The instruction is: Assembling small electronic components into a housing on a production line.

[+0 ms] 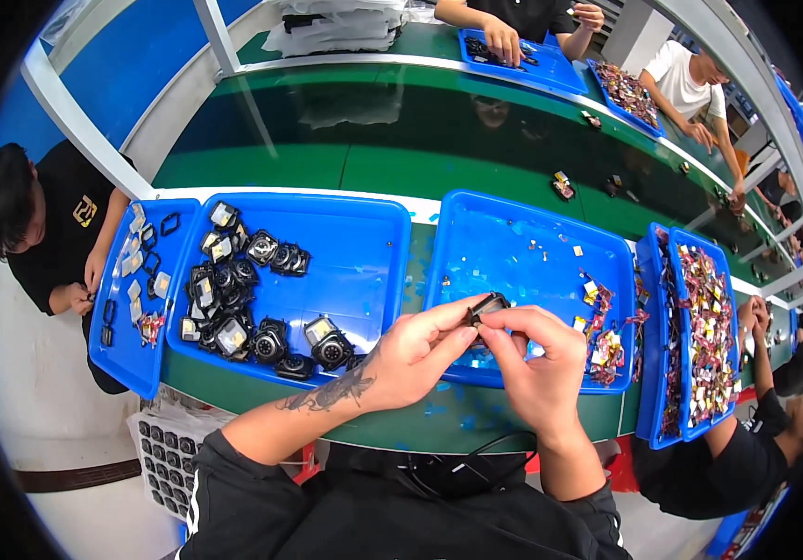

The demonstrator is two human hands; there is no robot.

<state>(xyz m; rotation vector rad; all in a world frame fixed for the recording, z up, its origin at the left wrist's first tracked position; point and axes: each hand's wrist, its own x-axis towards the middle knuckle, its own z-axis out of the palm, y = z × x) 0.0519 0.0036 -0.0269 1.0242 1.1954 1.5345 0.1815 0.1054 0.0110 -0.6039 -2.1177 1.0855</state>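
Above the near edge of a blue tray (504, 233), both my hands are closed on a small black watch case (490, 303). My left hand (406, 359) grips its left side between thumb and fingers. The fingertips of my right hand (546, 364) pinch its lower right side, hiding part of it. Bits of blue film and tiny pale pieces lie scattered in the tray, with small wired parts (607, 355) heaped at its right end. To the left, another blue tray (355, 252) holds a pile of black watch cases (224, 280), some with pale labels on them.
Stacked blue trays (688, 425) of wired parts stand at the right. A narrower blue tray (126, 359) lies far left, beside a person (84, 224) in black. Beyond the trays runs a green conveyor (401, 140) carrying a few small parts. Other people work along its far side.
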